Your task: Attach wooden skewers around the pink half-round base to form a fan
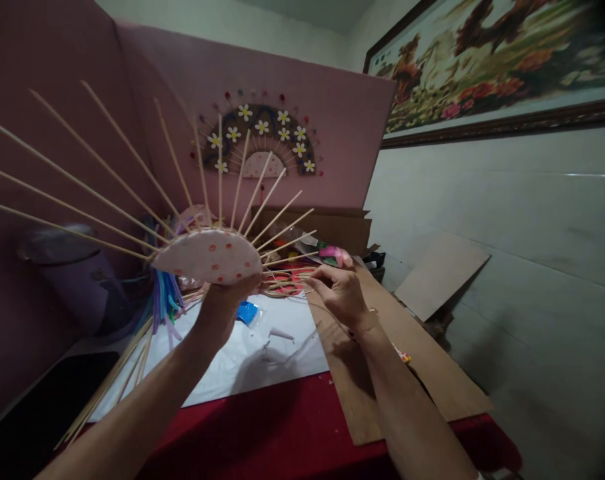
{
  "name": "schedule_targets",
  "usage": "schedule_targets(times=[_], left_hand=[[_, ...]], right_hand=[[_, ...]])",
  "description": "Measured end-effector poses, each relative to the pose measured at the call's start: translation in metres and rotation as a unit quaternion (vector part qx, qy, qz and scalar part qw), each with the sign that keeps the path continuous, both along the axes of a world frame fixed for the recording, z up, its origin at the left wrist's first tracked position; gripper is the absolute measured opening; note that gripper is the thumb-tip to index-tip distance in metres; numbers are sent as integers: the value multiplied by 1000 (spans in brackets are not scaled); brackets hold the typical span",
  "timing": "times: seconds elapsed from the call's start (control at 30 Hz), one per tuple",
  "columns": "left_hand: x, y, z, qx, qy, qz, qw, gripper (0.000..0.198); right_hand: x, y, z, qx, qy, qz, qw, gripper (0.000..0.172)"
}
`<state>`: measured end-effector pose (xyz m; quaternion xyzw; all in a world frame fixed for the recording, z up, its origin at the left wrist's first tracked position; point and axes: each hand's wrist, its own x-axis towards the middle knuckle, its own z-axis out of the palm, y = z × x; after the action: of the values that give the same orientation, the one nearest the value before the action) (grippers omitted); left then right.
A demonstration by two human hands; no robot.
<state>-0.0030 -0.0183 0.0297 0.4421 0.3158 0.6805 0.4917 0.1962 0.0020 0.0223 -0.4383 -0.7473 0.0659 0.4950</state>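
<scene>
Nearest, two bare forearms reach over a red cloth point(282, 420) that covers the table edge. On it lie a brown cardboard sheet point(417, 373) to the right and a white paper point(262, 360) in the middle. A bundle of loose skewers point(107, 383) lies along the paper's left edge.

The left hand point(222, 300) is raised above the paper and clamped from below on a pink half-disc point(210, 257) with red dots, held up in front of the camera. Thin wooden spokes point(97, 160) fan out from its curved edge — long ones to the left and up, shorter-looking ones to the right. The right hand point(340, 293) hovers just right of the disc, over the edge of the cardboard sheet. Its thumb and forefinger are drawn together by the tips of the lowest spokes; whether they pinch one, I cannot tell. The two hands are close but apart.

Under the disc lies a small blue packet point(246, 311), and coloured strips point(162, 293) hang to the left beside a purple container point(77, 273). Behind stands an open cardboard box point(332, 227). Further back a pink board point(332, 133) bears a finished fan point(260, 143) with white flowers — and a framed painting point(497, 60) hangs on the wall.
</scene>
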Motion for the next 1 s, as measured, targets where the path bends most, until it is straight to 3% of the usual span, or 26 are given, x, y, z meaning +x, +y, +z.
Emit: schedule_targets(times=[0.17,0.4,0.6,0.83,1.0], left_hand=[[-12,-10,22,46,31,38,998,19],[-31,-20,31,86,-2,84,993,14],[-36,-34,29,22,-39,44,998,14],[-17,-47,18,-140,-81,-43,986,14],[7,-60,18,-143,-105,-102,979,14]], right_hand=[[-7,2,-7,26,-8,-16,1000,15],[-9,15,-17,-19,79,24,996,19],[-16,17,-25,-18,96,27,995,22],[-29,25,-37,-52,197,31,979,19],[-45,26,-46,-112,218,73,967,16]])
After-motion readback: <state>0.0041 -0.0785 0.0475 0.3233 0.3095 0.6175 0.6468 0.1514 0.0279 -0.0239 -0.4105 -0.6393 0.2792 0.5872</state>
